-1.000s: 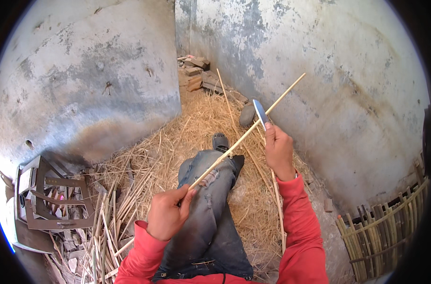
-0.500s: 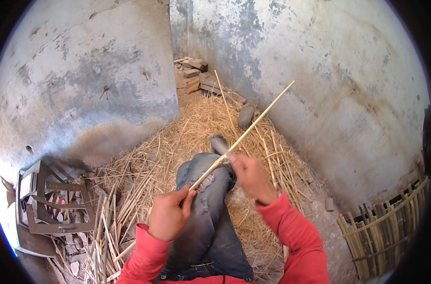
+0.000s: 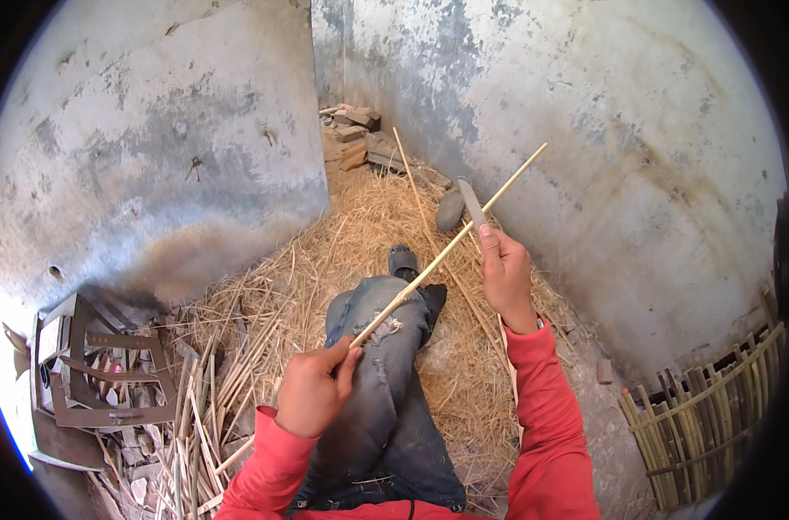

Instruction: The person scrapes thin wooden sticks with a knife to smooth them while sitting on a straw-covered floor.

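A long, thin, pale stick (image 3: 438,259), perhaps split bamboo or cane, slants up to the right across my lap. Its lower part is gripped by my left hand (image 3: 315,386), with the thumb and fingers closed round it above my thigh. In my right hand (image 3: 508,276) I hold a knife (image 3: 472,204); its grey blade points up and crosses the stick toward the upper end. The knife's handle is hidden in my fist. A small curled shaving (image 3: 396,325) shows at the stick, over the torn knee of my jeans (image 3: 368,381).
Shavings and straw (image 3: 368,212) cover the floor ahead. Cut sticks (image 3: 195,425) lie at left, beside a broken wooden frame (image 3: 113,381). A slatted bamboo basket (image 3: 711,420) stands at right. A stone (image 3: 451,209) and bricks (image 3: 355,134) lie near the walls.
My right hand has moved up and to the right along the stick with the knife, from near the knee toward the upper end. My left hand stays nearly in place.
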